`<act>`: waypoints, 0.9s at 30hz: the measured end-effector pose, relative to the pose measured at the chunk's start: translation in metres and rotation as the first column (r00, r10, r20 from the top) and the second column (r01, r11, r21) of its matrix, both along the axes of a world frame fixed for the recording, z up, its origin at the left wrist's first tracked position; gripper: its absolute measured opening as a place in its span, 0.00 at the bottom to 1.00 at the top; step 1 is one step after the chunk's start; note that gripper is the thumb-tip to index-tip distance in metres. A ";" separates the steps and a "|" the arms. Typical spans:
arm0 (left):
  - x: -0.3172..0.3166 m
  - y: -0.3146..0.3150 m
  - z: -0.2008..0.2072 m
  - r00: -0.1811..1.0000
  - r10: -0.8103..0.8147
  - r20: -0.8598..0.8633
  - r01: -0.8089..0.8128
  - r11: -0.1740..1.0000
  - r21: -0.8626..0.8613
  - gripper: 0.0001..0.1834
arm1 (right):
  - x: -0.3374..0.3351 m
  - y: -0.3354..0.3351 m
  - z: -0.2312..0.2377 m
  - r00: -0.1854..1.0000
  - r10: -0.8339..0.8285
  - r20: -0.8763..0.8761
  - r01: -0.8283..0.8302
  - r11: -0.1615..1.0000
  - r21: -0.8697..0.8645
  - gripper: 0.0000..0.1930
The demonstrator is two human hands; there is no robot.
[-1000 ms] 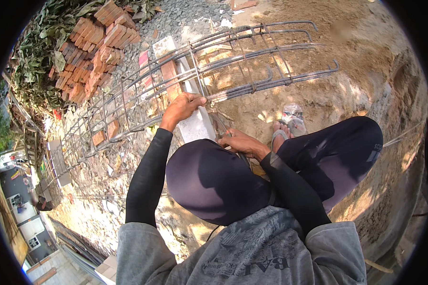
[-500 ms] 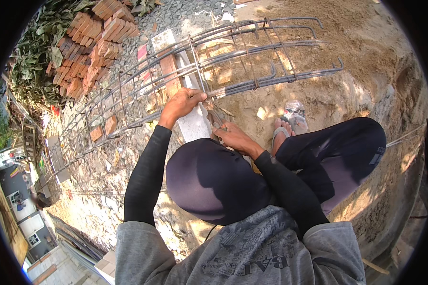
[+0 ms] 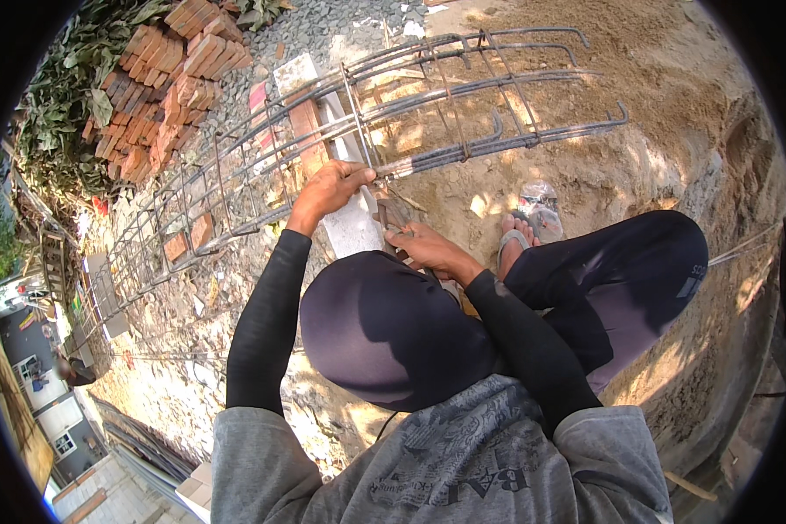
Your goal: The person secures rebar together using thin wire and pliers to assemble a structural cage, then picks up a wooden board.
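A long cage of steel reinforcing bars [image 3: 463,155] runs diagonally in front of me, with square stirrups around its lengthwise bars. My left hand [image 3: 327,196] is closed on the near lower bar, thumb and fingers pinching where a stirrup [image 3: 359,125] meets it. Just to the right and nearer to me, my right hand [image 3: 435,251] is wrapped round a rusty hand tool [image 3: 393,210] that looks like pincers. Its head points up to the bar beside my left fingertips. Any thin wire at that joint is too small to make out. My bent left knee [image 3: 393,327] hides the tool's lower end.
A pale block [image 3: 354,229] and a reddish-brown brick piece [image 3: 309,131] lie under the cage. Stacked bricks [image 3: 170,87] stand far left beside leafy branches. My right foot [image 3: 515,234] in a sandal rests near a clear plastic bag [image 3: 540,210]. Sand and gravel surround the cage.
The view has shifted very slightly. My left hand keeps its hold on the bar, and my right hand with the tool stays at nearly the same spot.
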State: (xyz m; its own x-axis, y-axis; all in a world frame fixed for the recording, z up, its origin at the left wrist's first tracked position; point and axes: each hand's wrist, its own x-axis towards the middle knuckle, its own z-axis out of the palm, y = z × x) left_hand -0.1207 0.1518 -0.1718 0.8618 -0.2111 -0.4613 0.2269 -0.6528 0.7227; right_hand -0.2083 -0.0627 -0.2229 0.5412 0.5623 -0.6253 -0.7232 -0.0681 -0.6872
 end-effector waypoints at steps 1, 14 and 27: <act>0.000 0.000 0.002 1.000 -0.004 0.002 0.004 1.000 0.007 0.20 | 0.001 0.001 0.002 1.000 0.018 0.021 -0.017 0.999 -0.038 0.29; -0.001 0.007 -0.004 1.000 0.019 -0.024 -0.018 1.000 0.023 0.22 | -0.005 -0.001 0.004 0.998 -0.044 0.033 0.041 0.995 0.092 0.27; -0.004 0.012 -0.012 1.000 -0.014 0.022 0.013 0.999 0.052 0.21 | -0.028 -0.017 0.014 0.800 0.152 0.580 0.189 0.854 -0.485 0.29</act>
State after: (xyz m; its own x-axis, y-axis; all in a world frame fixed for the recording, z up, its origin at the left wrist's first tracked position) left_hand -0.1248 0.1639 -0.1838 0.8695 -0.1987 -0.4522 0.2019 -0.6925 0.6926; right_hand -0.2358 -0.0796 -0.2094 0.8951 0.2513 -0.3682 -0.2008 -0.5102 -0.8363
